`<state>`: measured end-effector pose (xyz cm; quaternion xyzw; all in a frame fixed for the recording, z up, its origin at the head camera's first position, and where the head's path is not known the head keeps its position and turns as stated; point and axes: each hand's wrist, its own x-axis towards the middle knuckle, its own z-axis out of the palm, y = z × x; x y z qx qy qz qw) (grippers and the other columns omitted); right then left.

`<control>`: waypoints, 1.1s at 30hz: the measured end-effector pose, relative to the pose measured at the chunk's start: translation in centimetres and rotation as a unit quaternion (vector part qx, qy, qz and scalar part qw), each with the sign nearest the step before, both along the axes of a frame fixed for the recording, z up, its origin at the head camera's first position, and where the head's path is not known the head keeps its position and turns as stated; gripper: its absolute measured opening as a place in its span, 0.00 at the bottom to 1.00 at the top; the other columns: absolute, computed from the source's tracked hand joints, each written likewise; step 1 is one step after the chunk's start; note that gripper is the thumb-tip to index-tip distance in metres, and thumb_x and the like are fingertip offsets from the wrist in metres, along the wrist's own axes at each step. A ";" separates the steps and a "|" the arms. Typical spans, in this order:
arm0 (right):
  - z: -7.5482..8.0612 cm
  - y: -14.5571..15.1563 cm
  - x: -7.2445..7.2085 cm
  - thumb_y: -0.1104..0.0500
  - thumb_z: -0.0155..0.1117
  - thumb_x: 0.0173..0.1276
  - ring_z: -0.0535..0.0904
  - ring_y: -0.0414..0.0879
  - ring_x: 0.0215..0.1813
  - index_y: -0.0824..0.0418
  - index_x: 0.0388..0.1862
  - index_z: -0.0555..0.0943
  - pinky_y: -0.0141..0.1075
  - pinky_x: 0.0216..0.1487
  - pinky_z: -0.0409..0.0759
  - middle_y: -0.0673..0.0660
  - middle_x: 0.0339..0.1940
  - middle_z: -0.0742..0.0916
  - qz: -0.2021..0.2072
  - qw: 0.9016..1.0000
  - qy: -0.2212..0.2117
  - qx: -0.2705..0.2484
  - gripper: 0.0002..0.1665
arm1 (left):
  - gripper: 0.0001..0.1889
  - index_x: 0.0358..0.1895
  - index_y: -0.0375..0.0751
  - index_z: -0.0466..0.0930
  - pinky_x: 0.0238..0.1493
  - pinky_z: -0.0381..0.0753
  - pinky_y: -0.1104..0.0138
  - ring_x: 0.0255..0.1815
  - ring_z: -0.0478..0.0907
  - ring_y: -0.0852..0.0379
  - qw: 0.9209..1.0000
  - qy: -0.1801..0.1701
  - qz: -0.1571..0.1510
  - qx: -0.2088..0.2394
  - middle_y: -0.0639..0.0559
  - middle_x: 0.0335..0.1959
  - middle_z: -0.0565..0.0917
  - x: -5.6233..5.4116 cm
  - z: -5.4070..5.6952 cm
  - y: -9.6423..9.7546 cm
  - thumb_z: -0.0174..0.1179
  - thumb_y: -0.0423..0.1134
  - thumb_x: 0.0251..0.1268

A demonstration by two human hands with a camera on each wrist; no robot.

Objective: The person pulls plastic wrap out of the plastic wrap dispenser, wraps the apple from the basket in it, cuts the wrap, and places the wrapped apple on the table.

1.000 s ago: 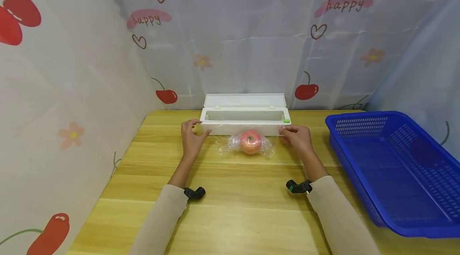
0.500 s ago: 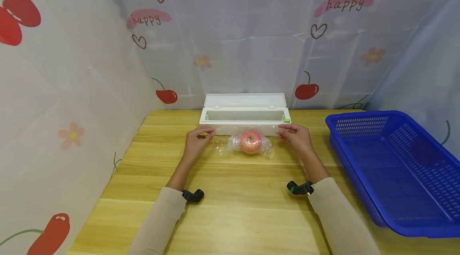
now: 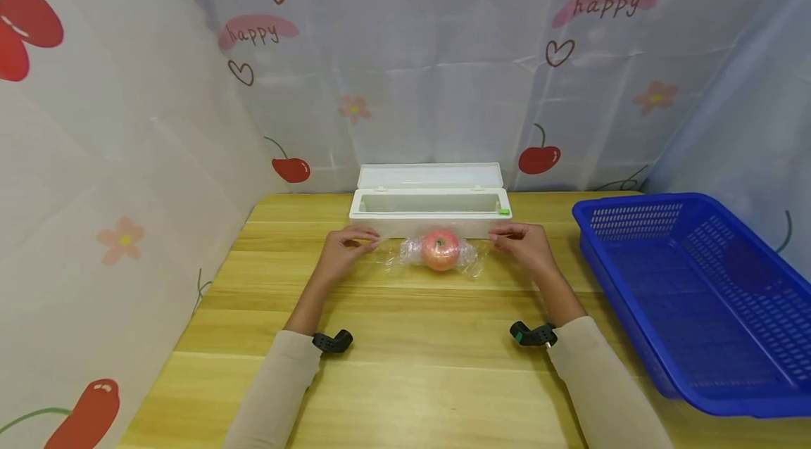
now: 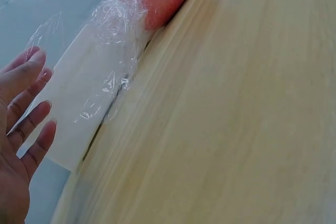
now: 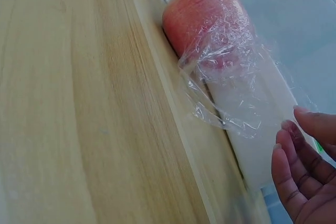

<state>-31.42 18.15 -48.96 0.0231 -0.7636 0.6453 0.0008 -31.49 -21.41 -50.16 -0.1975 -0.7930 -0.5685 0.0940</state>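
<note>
A red apple [image 3: 440, 250] wrapped in clear cling film [image 3: 412, 252] lies on the table against the front of a long white cling film dispenser [image 3: 431, 227], whose lid is raised. Loose film spreads out on both sides of the apple. My left hand [image 3: 342, 250] pinches the film's upper left edge between thumb and index finger, the other fingers spread. On the other side, my right hand [image 3: 527, 246] pinches the film's right edge with thumb and index finger near the dispenser's front right corner. The film is so clear that its exact edge is hard to trace.
A large blue plastic basket [image 3: 681, 371] stands at the right of the wooden table [image 3: 431, 378]. A green slider [image 3: 504, 212] sits at the dispenser's right end. Printed curtains [image 3: 431, 104] hang behind and along the sides.
My left hand has left the dispenser's left end, moved inward and taken the film's edge. My right hand stays at nearly the same place. The apple and dispenser have not moved.
</note>
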 end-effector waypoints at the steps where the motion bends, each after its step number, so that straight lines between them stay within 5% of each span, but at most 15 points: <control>1: 0.0 0.1 0.1 0.66 0.69 0.69 0.85 0.38 0.34 0.77 0.51 0.84 0.32 0.39 0.87 0.59 0.39 0.91 0.004 1.000 0.004 0.000 0.16 | 0.06 0.41 0.32 0.90 0.41 0.80 0.71 0.51 0.81 0.60 1.000 -0.002 -0.002 0.002 0.40 0.49 0.87 0.1 0.1 0.0 0.71 0.30 0.63; 6: -0.2 0.2 0.0 0.71 0.69 0.66 0.84 0.36 0.32 0.79 0.46 0.84 0.32 0.37 0.86 0.68 0.40 0.90 0.008 1.000 0.025 0.012 0.12 | 0.07 0.43 0.27 0.88 0.41 0.82 0.72 0.50 0.82 0.60 1.000 -0.022 -0.005 0.020 0.36 0.49 0.86 0.8 1.2 -0.1 0.67 0.27 0.65; 12: -1.5 0.3 -0.2 0.72 0.66 0.65 0.83 0.38 0.30 0.77 0.40 0.85 0.29 0.34 0.85 0.55 0.31 0.90 -0.010 0.999 0.036 0.028 0.07 | 0.08 0.45 0.22 0.86 0.44 0.84 0.72 0.50 0.82 0.62 0.998 -0.032 -0.038 0.046 0.33 0.49 0.86 0.9 1.2 -0.4 0.65 0.24 0.65; 19: -2.0 0.2 -0.1 0.73 0.66 0.65 0.83 0.37 0.31 0.77 0.38 0.85 0.29 0.35 0.85 0.56 0.30 0.89 -0.026 0.999 0.032 0.017 0.05 | 0.05 0.39 0.17 0.85 0.48 0.85 0.70 0.50 0.83 0.60 0.995 -0.016 -0.074 0.059 0.26 0.47 0.83 0.7 1.0 -0.6 0.62 0.20 0.66; 27: -2.1 0.2 -0.2 0.72 0.67 0.64 0.82 0.38 0.28 0.72 0.33 0.87 0.27 0.31 0.83 0.59 0.29 0.89 -0.061 0.994 0.052 0.078 0.04 | 0.04 0.34 0.22 0.87 0.49 0.81 0.71 0.51 0.81 0.61 0.997 -0.045 -0.054 0.038 0.30 0.47 0.85 0.9 1.1 -0.6 0.63 0.20 0.65; 33: -2.6 0.2 -0.3 0.70 0.70 0.63 0.82 0.41 0.33 0.65 0.30 0.90 0.25 0.34 0.77 0.58 0.30 0.91 -0.061 0.980 0.095 0.165 0.05 | 0.04 0.35 0.25 0.88 0.47 0.82 0.70 0.51 0.81 0.60 0.997 -0.060 -0.043 -0.009 0.33 0.46 0.86 0.9 1.2 -0.7 0.65 0.23 0.65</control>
